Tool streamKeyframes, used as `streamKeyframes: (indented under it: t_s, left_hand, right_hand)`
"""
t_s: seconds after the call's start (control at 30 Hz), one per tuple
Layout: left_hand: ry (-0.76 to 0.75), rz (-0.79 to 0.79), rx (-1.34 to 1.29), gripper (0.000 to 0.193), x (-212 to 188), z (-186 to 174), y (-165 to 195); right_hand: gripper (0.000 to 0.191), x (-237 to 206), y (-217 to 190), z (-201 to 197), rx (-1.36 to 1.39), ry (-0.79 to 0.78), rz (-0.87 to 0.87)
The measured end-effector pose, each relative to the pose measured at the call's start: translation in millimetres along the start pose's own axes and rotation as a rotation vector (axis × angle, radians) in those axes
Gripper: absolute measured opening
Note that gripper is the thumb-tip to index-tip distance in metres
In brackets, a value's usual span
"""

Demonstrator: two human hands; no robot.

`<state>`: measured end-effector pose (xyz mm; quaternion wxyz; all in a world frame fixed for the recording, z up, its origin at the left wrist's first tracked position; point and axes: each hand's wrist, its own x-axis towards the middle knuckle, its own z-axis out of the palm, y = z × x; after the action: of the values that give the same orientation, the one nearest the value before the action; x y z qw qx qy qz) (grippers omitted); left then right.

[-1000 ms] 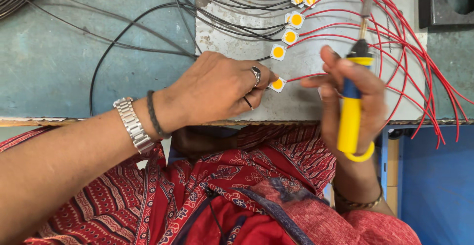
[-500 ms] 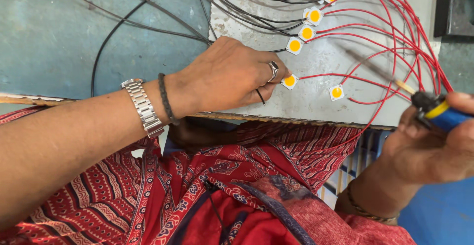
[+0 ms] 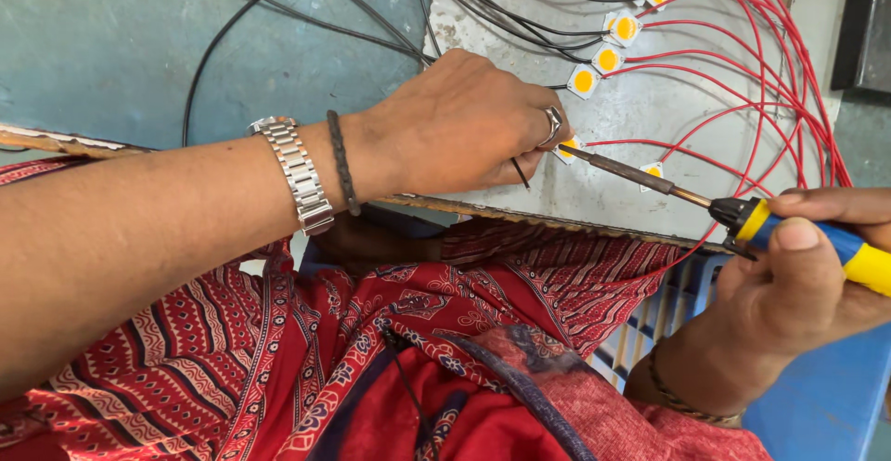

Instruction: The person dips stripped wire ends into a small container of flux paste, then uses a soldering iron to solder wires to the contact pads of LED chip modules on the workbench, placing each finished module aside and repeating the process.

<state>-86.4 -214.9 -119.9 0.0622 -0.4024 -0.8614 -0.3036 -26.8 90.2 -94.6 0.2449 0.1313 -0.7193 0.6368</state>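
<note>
The right hand (image 3: 798,285), its grip closed around the blue-and-yellow-handled soldering iron (image 3: 724,206), has swung the tip to the small square yellow-centred chip (image 3: 568,148) pinched under the left hand (image 3: 455,127).

Bright, even daylight; sharp focus

A teal worktop (image 3: 111,43) lay upper left. A black box (image 3: 868,25) stood upper right. A blue plastic crate (image 3: 817,405) sat lower right.

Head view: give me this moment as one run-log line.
left hand: pressing small LED chip on grey plate | right hand: gripping soldering iron | tip: at chip | red wires: attached
</note>
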Motion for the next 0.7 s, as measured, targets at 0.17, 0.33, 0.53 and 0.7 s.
streamKeyframes:
  t_s: [0.17, 0.33, 0.53, 0.7]
  left_hand:
    - [0.036, 0.014, -0.001, 0.008, 0.3, 0.9, -0.1]
    - [0.07, 0.03, -0.013, 0.014, 0.7, 0.9, -0.7]
    - [0.031, 0.021, -0.005, 0.014, 4.5, -3.0, 1.0]
    - [0.026, 0.027, 0.005, 0.013, 5.8, -6.7, 2.4]
  right_hand:
    - [0.031, 5.3, -6.8, 3.4, -0.04, -0.032, 0.022]
    - [0.029, 9.9, -12.3, 1.6, -0.113, -0.087, 0.033]
    - [0.025, 13.2, -17.2, -2.7, -0.159, -0.173, 0.022]
    - [0.022, 13.1, -18.6, -2.7, -0.161, -0.182, 0.022]
